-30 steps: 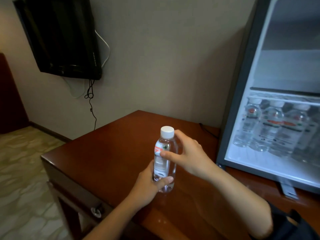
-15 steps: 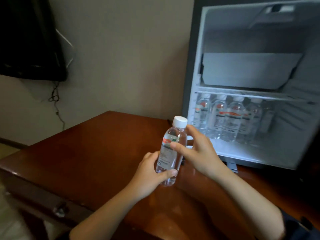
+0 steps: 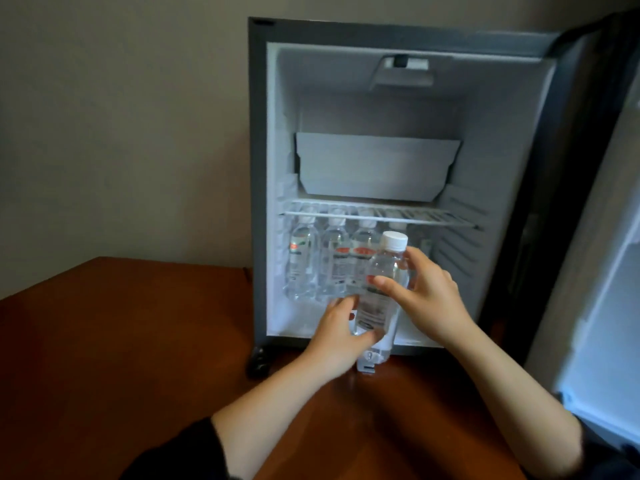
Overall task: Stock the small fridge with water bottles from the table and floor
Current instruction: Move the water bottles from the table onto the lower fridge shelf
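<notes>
**Head view: one bottle at the mouth of a partly stocked fridge**

Head view. The fridge [image 3: 258, 168] stands on a brown table [image 3: 138, 341] with its door [image 3: 606, 271] swung open to the right. On the fridge floor, under the wire shelf [image 3: 381, 214], a row of bottles [image 3: 334, 261] stands upright at the back, left to centre. At least three can be counted, and a fourth cap shows behind the held one. That part of the stocking appears done.

The bottle [image 3: 375, 310] in hand is upright just in front of the lower opening, its base about level with the sill, and it is not yet set down. The left hand [image 3: 337, 337] wraps its lower body, thumb across the front. The right hand [image 3: 433, 296] grips its upper body below the cap [image 3: 394, 240], fingers curled round the shoulder.

By judgement, space is left at the right of the row. Whether more bottles wait on the table or floor cannot be told from this frame.

Materials:
- The bottles are clear, thin-walled plastic cylinders with white ribbed caps and paper-like labels marked in red.
- The fridge liner is matt white plastic with ribbed side walls, inside a dark frame.
- The shelf is made of white-coated wire rods.
- A flat, pale angular panel [image 3: 374, 168] fills the upper compartment.
- The table top is smooth, glossy wood.
</notes>
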The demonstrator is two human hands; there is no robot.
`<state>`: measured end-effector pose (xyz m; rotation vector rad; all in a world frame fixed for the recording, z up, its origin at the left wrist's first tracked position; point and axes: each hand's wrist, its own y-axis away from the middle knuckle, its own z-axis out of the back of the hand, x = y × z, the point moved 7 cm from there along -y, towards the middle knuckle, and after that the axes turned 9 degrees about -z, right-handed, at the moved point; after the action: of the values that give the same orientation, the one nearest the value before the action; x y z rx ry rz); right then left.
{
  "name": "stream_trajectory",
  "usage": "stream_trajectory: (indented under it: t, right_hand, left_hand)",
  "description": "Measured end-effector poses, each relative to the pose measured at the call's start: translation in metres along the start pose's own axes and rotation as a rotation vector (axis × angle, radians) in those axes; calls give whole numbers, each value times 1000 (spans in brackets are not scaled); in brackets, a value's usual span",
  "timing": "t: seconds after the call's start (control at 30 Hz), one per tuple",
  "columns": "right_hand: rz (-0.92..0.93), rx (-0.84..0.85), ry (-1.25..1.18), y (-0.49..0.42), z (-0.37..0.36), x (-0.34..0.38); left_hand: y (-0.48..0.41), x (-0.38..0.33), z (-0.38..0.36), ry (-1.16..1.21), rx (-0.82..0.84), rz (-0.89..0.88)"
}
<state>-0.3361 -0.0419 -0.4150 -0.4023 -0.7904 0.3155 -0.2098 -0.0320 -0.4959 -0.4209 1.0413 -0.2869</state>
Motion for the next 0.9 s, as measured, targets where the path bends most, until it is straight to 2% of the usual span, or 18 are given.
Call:
stream_trajectory:
  t: [0.17,0.43,0.57,0.73,0.9]
  right_hand:
    - [-99,-39,85,-24,14,-39]
    - [-204,-73,7,-59,2,-88]
    - [-333,-120,5,-83,-2,-105]
    - [-362,-148,-58,-105,-8,-116]
    - [-359,-199,19,-115,-6,-117]
  left_hand:
    - [-29,-2,-42,118,52,45]
    - [-45,6,-88,201,98,98]
    - [-52,15,-107,214,107,141]
    - [-71,22,-123,239,43,167]
    - [-88,28,-132,272,-10,184]
